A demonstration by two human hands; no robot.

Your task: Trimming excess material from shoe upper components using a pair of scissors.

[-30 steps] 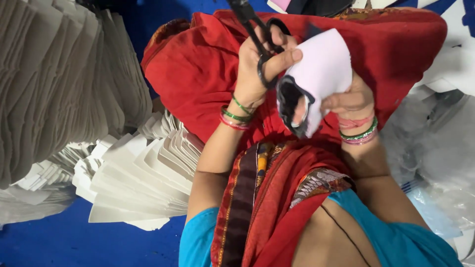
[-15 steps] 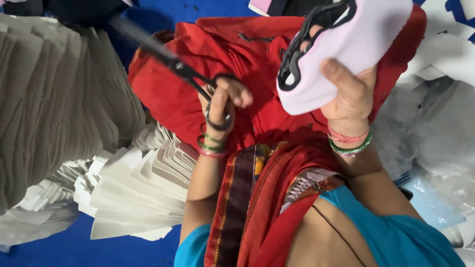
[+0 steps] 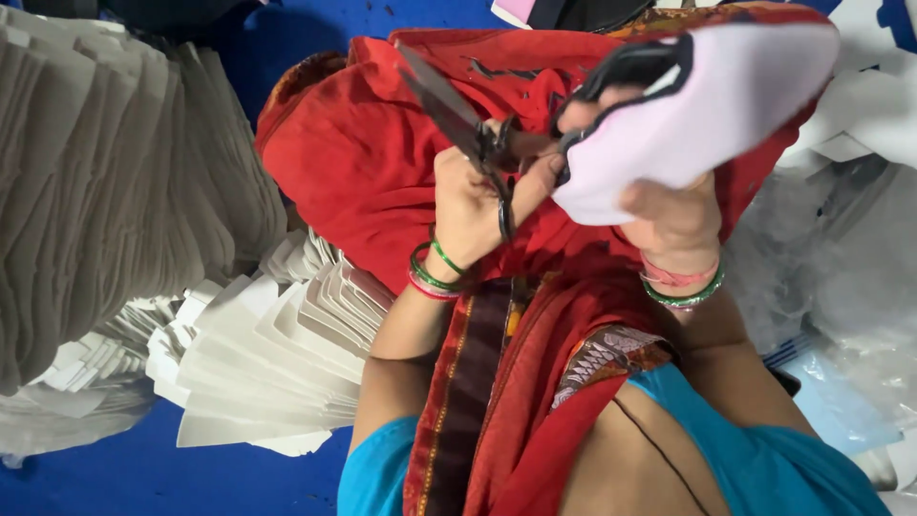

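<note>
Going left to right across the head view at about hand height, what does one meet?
Tall grey-white stack of cut sheets → fanned pile of white pieces → left hand gripping black scissors → white piece with black trim held by right hand → clear plastic bags.

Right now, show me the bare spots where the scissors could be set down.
Bare blue floor shows at lower left, below the fanned white sheets, and a strip at top between the grey stack and the red cloth. The right is crowded with plastic wrap. The left hand holds the scissors; the right hand holds a white piece.
</note>
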